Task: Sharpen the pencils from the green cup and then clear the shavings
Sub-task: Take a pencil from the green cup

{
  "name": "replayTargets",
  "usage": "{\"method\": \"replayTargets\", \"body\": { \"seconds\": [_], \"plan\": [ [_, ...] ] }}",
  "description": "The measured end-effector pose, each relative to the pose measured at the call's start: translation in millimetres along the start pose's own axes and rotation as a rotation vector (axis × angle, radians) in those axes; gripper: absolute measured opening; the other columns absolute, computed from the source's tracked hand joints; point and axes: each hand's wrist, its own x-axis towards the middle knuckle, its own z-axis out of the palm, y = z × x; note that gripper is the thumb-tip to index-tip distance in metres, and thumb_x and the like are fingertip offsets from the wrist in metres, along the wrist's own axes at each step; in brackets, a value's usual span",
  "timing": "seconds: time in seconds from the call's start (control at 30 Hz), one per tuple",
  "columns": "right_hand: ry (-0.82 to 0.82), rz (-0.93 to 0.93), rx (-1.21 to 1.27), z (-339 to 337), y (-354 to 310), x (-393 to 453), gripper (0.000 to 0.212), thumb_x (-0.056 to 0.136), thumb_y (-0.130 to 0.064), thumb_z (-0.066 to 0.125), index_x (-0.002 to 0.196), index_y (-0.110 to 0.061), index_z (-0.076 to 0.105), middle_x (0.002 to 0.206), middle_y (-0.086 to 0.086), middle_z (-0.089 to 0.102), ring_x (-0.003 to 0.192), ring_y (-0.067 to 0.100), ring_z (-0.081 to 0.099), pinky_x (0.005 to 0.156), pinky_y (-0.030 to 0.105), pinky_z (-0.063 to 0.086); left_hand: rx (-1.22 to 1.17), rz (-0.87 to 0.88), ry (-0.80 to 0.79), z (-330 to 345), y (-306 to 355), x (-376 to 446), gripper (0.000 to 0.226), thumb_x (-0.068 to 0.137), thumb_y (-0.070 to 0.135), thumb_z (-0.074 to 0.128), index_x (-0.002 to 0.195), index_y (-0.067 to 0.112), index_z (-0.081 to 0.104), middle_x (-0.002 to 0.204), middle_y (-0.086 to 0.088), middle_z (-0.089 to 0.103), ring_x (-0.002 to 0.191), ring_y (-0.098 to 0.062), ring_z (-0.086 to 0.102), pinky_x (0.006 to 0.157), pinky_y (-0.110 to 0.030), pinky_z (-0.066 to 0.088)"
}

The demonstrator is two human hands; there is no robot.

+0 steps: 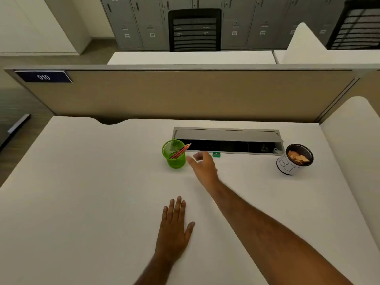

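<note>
Left hand [174, 227] is lying flat, palm down, fingers extended together. Right arm is reaching forward, its right hand [203, 165] hanging with fingers loosely spread, grasping nothing.

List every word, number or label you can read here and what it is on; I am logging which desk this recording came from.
"010": white digits on the dark blue plate at the left end of the partition.
Locker tags on the grey lockers behind: white number labels, too small and blurred to read.
White cup holding shavings: black line marks on its side, not legible as text.
Green cup and sharpener: no readable text.
</note>
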Motion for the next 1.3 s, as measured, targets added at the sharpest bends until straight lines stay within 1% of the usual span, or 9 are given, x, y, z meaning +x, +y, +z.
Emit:
{"method": "replayTargets", "body": {
  "seconds": [0.2, 0.33, 0.53, 0.67, 0.83, 0.93, 1.07, 1.17, 1.3],
  "plan": [
    [0.05, 0.078, 0.162, 10, -28, 32, 0.037, 0.079, -0.066, 0.073, 0.083, -0.033, 0.056, 0.098, -0.011, 0.065, 0.095, 0.017, 0.064, 0.101, 0.056, 0.048, 0.029, -0.004, 0.004, -3, 0, -1, 0.075, 0.102, 0.06, 0.022, 0.163, 0.021, 0.003, 0.173, 0.003, -0.007, 0.159, -0.018, -0.009, 0.128, -0.041, 0.001],
    [0.121, 0.066, 0.121, 13, -31, 33, 0.033, 0.088, -0.055, 0.073, 0.088, -0.024, 0.066, 0.093, -0.008, 0.071, 0.088, 0.014, 0.062, 0.102, 0.049, 0.04, 0.027, 0.0, -0.001, -1, -3, -1, 0.074, 0.102, 0.059, 0.022, 0.164, 0.021, 0.004, 0.173, 0.003, -0.005, 0.16, -0.019, -0.006, 0.127, -0.042, 0.003],
    [0.164, 0.006, 0.281, 5, -33, 21, 0.026, 0.086, -0.05, 0.075, 0.084, -0.025, 0.068, 0.084, -0.01, 0.073, 0.083, 0.012, 0.068, 0.101, 0.058, 0.048, 0.007, -0.001, 0.019, 1, -3, -2, 0.074, 0.102, 0.059, 0.023, 0.163, 0.021, 0.004, 0.173, 0.003, -0.005, 0.16, -0.018, -0.007, 0.127, -0.042, 0.003],
    [0.179, -0.065, 0.481, -32, -41, 5, 0.015, 0.092, -0.025, 0.077, 0.091, -0.012, 0.071, 0.084, -0.003, 0.07, 0.077, 0.008, 0.065, 0.081, 0.033, 0.056, -0.022, 0.006, 0.026, 0, -3, -1, 0.074, 0.102, 0.057, 0.03, 0.163, 0.02, 0.012, 0.173, 0.002, 0.002, 0.16, -0.02, 0.001, 0.127, -0.042, 0.007],
    [0.222, -0.057, 0.613, -89, -23, -22, 0.018, 0.095, -0.025, 0.074, 0.1, -0.009, 0.068, 0.094, 0.002, 0.079, 0.084, 0.006, 0.072, 0.074, 0.017, 0.056, -0.087, 0.014, 0.095, -6, -6, 17, 0.064, 0.097, 0.051, 0.044, 0.152, 0.018, 0.04, 0.161, -0.001, 0.04, 0.149, -0.023, 0.039, 0.125, -0.039, 0.012],
    [0.169, 0.011, 0.701, -115, -3, -40, 0.021, 0.102, -0.022, 0.065, 0.11, -0.002, 0.061, 0.103, 0.007, 0.082, 0.097, 0.017, 0.078, 0.082, 0.032, 0.064, -0.137, 0.062, 0.146, -21, -5, 47, 0.057, 0.094, 0.041, 0.05, 0.146, 0.017, 0.046, 0.151, -0.003, 0.05, 0.139, -0.023, 0.05, 0.118, -0.035, 0.026],
    [0.155, 0.108, 0.761, -143, 30, -60, 0.019, 0.105, -0.022, 0.059, 0.111, -0.003, 0.06, 0.1, 0.014, 0.08, 0.095, 0.03, 0.079, 0.082, 0.046, 0.064, -0.197, 0.12, 0.106, -50, 22, 98, 0.051, 0.094, 0.026, 0.057, 0.143, 0.017, 0.046, 0.146, -0.003, 0.052, 0.13, -0.024, 0.053, 0.108, -0.035, 0.045],
    [0.181, 0.178, 0.719, -152, 53, -71, 0.02, 0.107, -0.027, 0.055, 0.117, -0.01, 0.06, 0.094, 0.013, 0.079, 0.086, 0.035, 0.079, 0.074, 0.046, 0.065, -0.206, 0.11, 0.053, -66, 52, 141, 0.051, 0.097, 0.021, 0.056, 0.146, 0.017, 0.042, 0.149, -0.002, 0.048, 0.131, -0.024, 0.053, 0.107, -0.037, 0.049],
    [0.148, 0.195, 0.63, -153, 79, -82, 0.017, 0.108, -0.031, 0.052, 0.117, -0.018, 0.058, 0.089, 0.014, 0.076, 0.072, 0.036, 0.076, 0.067, 0.044, 0.064, -0.092, 0.119, -0.052, -76, 88, 187, 0.068, 0.1, 0.023, 0.056, 0.159, 0.017, 0.022, 0.162, -0.005, 0.034, 0.135, -0.028, 0.051, 0.103, -0.044, 0.052]
  ]
}}
